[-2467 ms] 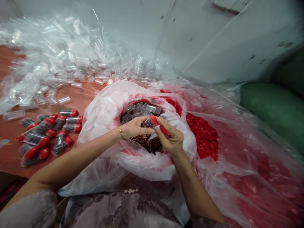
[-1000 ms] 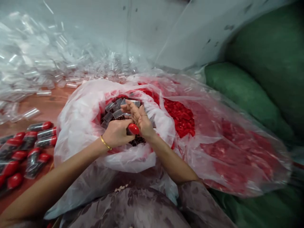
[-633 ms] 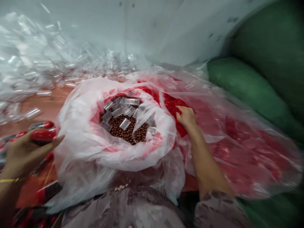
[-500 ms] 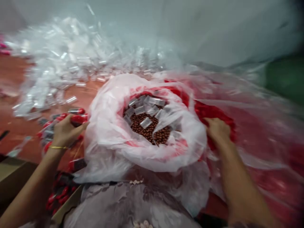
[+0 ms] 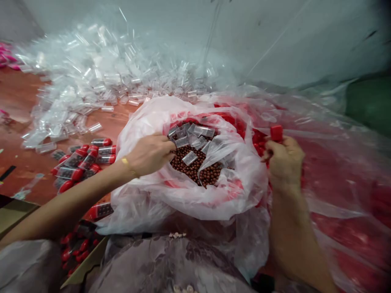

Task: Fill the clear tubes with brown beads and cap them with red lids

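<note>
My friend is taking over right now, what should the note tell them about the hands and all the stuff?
Left hand: reaching into the white bag at the loose clear tubes lying on the brown beads; whether it grips one is unclear.
Right hand: holds a red cap over the bag of red caps.
Done: filled, capped tubes lie on the table to the left.
Left: a big heap of empty tubes behind.

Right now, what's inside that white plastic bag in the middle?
The white bag holds small brown balls with clear little tubes lying on top. How deep the balls go is hidden by the bag's folds.
</note>
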Demonstrator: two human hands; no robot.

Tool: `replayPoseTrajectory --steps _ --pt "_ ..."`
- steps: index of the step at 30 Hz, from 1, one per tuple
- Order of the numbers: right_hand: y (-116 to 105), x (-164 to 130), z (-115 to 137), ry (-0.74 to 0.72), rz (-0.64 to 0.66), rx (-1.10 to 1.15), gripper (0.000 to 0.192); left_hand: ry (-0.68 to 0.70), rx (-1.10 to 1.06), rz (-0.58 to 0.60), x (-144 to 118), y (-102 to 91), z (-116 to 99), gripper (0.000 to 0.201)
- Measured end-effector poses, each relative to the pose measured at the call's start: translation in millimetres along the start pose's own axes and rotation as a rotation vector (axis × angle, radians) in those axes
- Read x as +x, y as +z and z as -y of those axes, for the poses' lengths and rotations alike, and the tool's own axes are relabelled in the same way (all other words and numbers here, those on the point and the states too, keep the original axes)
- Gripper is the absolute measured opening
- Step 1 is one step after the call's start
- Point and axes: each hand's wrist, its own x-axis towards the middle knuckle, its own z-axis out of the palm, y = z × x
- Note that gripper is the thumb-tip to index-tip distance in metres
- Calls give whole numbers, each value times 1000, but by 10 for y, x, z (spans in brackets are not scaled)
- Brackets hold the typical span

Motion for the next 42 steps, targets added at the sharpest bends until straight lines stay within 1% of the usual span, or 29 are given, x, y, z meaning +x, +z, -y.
replayPoseTrajectory --steps 1,2,4,6,8,10,11,13,14,16,18,20,23,25,26,28,29,33,35,37,39,42 --pt "185 -82 104 38 -72 62 5 37 1 97 203 95 -104 26" --pt "358 -164 185 55 -82 136 6 32 6 173 390 208 -189 28" --pt "632 -309 275 133 -21 254 9 -42 1 321 693 451 -291 35" --pt "774 -397 285 210 62 274 12 -121 -33 426 885 651 -316 40" --pt "798 -427 261 243 100 288 15 -136 -76 463 969 750 -287 41" --pt "763 -420 240 253 94 341 16 -88 -60 433 972 744 -230 34" --pt "742 -411 235 260 91 365 17 -45 -14 409 957 715 -197 28" --pt "713 -393 235 271 108 379 17 70 135 364 917 646 -140 20" --pt "708 -387 237 270 118 377 17 137 213 353 897 623 -121 19" --pt "710 -385 242 264 119 373 16 283 313 369 865 629 -111 21" --pt "716 -393 247 259 105 386 17 409 326 421 843 696 -139 23" --pt "716 -400 249 255 99 405 18 501 283 476 831 783 -185 26" --pt "707 -398 254 256 111 409 20 604 101 532 830 861 -229 26" --pt "703 -391 258 263 119 405 22 625 -77 577 837 862 -219 23" --pt "702 -387 261 267 122 405 22 614 -179 604 842 853 -203 23" --pt "704 -381 264 274 126 407 23 542 -409 624 854 832 -156 23" --pt "706 -380 264 278 125 407 23 485 -542 608 860 823 -130 23" --pt "707 -385 253 286 139 390 25 225 -1094 489 849 780 -70 21" --pt "701 -390 245 283 152 386 27 143 -1356 456 807 738 -89 25" --pt "697 -398 238 275 160 393 30 83 -1588 424 743 685 -135 35" --pt "697 -410 233 259 160 396 35 34 -1760 388 674 642 -190 46" --pt "705 -435 225 221 177 343 38 -16 -1879 340 607 626 -244 48"
